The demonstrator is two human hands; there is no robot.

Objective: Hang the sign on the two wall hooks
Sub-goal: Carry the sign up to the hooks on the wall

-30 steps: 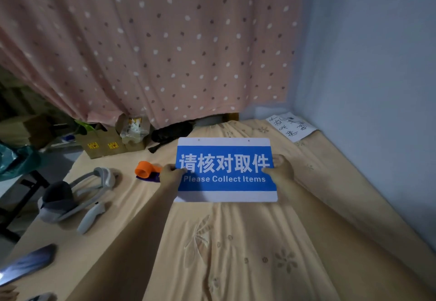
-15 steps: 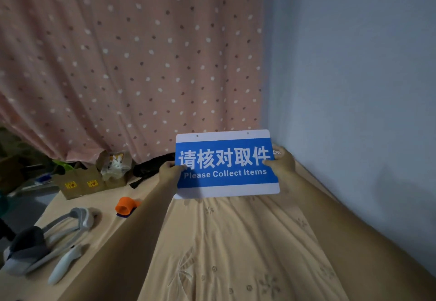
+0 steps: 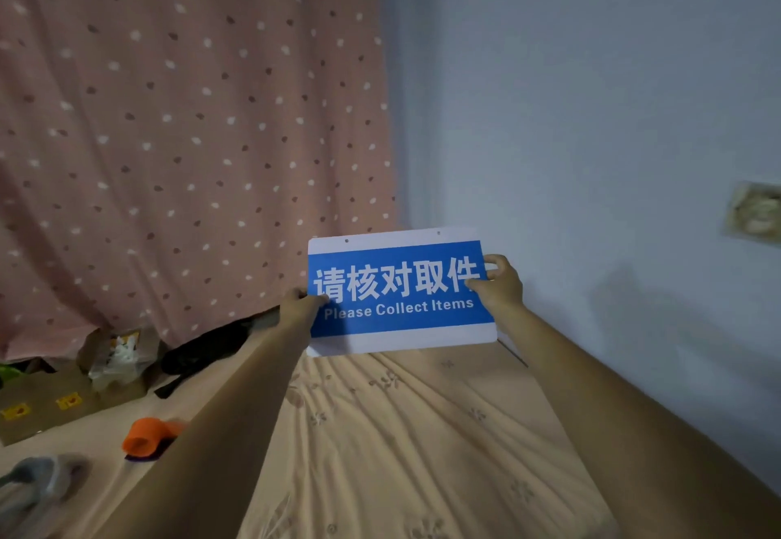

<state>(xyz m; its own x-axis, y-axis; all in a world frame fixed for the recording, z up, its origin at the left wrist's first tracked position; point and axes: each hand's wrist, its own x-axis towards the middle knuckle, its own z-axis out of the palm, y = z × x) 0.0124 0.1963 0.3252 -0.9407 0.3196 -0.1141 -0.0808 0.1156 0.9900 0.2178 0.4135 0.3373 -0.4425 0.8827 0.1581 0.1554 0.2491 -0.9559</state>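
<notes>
Bed: a pale orange sheet with a faint flower print lay wrinkled under both outstretched arms.
Left edge of bed: a grey headset sat at the near corner, blurred; an orange roll lay just beyond it.
Left hand: closed on the sign's left edge — thumb on the blue front, fingers hidden behind.
Right hand: closed on the sign's right edge near the top, thumb across the front, fingers curled round the back.
Sign: held upright in the air above the bed, facing the camera, slightly tilted; blue band with white lettering, white strips above and below, 2 small holes along the top strip.
Boxes: cardboard, with a black bag beside them, at the foot of the curtain.
Curtain: pink with spots — it hung behind the sign's left part.
Wall: plain pale blue, behind the sign's right part; a blurred patch showed at the right edge.
</notes>
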